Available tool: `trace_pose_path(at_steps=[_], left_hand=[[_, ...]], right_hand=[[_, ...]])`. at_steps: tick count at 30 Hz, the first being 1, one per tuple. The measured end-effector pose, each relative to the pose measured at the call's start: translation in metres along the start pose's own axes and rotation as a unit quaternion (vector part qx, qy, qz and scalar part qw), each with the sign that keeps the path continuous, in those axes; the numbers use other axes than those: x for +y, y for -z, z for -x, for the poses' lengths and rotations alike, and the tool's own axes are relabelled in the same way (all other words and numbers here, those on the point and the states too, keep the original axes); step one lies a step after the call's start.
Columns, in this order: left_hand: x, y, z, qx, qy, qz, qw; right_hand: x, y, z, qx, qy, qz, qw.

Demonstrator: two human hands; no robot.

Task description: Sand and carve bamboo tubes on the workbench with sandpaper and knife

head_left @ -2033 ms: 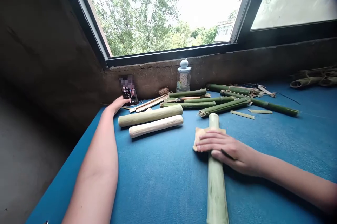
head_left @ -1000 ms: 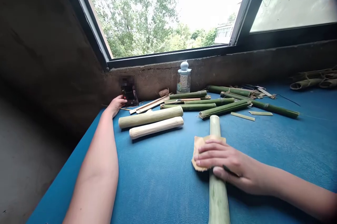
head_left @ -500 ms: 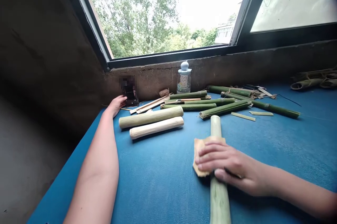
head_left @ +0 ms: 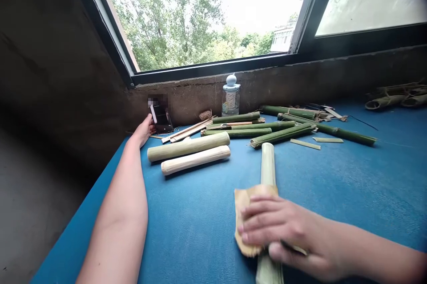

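Our blue tabletop [head_left: 193,221] carries a pale bamboo tube [head_left: 267,164], pointing to the far edge. Our right hand [head_left: 280,226] lies over it, grasping a sandpaper sheet [head_left: 246,201], bent perhaps to follow the roundness. At the far left corner, our left hand [head_left: 142,131] is beside a smartphone [head_left: 163,117], propped apparently for seeing its screen; whether we grip it, we cannot tell.

No lettering can be read: the label [head_left: 231,98] on the jar [head_left: 235,109] is too small, the phone [head_left: 163,117] screen unclear.
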State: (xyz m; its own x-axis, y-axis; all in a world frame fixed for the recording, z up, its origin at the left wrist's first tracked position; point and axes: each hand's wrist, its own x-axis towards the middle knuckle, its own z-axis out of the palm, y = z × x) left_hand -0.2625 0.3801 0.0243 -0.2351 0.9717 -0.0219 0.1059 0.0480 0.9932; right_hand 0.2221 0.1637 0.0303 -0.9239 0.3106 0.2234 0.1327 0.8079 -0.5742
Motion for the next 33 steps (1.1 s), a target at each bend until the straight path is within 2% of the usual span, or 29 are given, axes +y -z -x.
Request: trace_pose_path(at_steps=[2,3,6,8,12,14,16,19,22,25,26,28,31,33], left_hand=[[0.0,0.0,-0.001,0.004,0.006,0.002,1.0],[0.0,0.0,-0.001,0.007,0.007,0.001,1.0],[0.0,0.001,-0.001,0.024,0.003,-0.002,1.0],[-0.001,0.001,-0.001,0.033,0.0,-0.003,0.999],[-0.001,0.001,-0.002,0.029,-0.003,-0.004,1.0],[-0.001,0.001,-0.002,0.023,-0.005,-0.009,1.0],[-0.002,0.0,-0.001,0.015,-0.008,-0.016,1.0],[-0.002,-0.001,0.001,0.001,-0.014,-0.019,1.0],[-0.002,-0.001,0.002,-0.002,-0.022,-0.015,1.0],[-0.002,0.0,0.001,0.007,-0.022,-0.01,1.0],[-0.002,0.0,0.0,0.011,-0.02,-0.009,1.0],[-0.002,0.001,-0.001,0.019,-0.018,-0.008,1.0],[-0.001,0.001,-0.001,0.015,-0.016,-0.014,1.0],[-0.001,-0.001,-0.001,0.006,-0.016,-0.021,1.0]], right_hand=[[0.001,-0.001,-0.001,-0.011,0.037,-0.023,0.999],[0.009,0.003,0.0,0.009,0.026,-0.015,1.0],[0.039,0.017,0.007,0.098,-0.083,0.044,0.991],[0.042,0.019,0.009,0.097,-0.107,0.054,0.988],[0.0,-0.001,0.001,0.005,0.009,-0.001,1.0],[-0.017,-0.009,-0.005,-0.011,0.06,-0.018,0.998],[-0.015,-0.009,-0.006,-0.001,0.075,-0.007,0.997],[0.021,0.005,0.003,0.036,0.038,0.042,0.998],[0.068,0.028,0.019,0.105,-0.05,0.083,0.99],[0.088,0.04,0.029,0.181,-0.133,0.093,0.97],[0.086,0.039,0.028,0.182,-0.14,0.093,0.969],[0.067,0.03,0.022,0.143,-0.115,0.089,0.979],[0.028,0.011,0.007,0.049,-0.014,0.068,0.996],[0.011,0.003,0.0,0.013,0.034,0.059,0.998]])
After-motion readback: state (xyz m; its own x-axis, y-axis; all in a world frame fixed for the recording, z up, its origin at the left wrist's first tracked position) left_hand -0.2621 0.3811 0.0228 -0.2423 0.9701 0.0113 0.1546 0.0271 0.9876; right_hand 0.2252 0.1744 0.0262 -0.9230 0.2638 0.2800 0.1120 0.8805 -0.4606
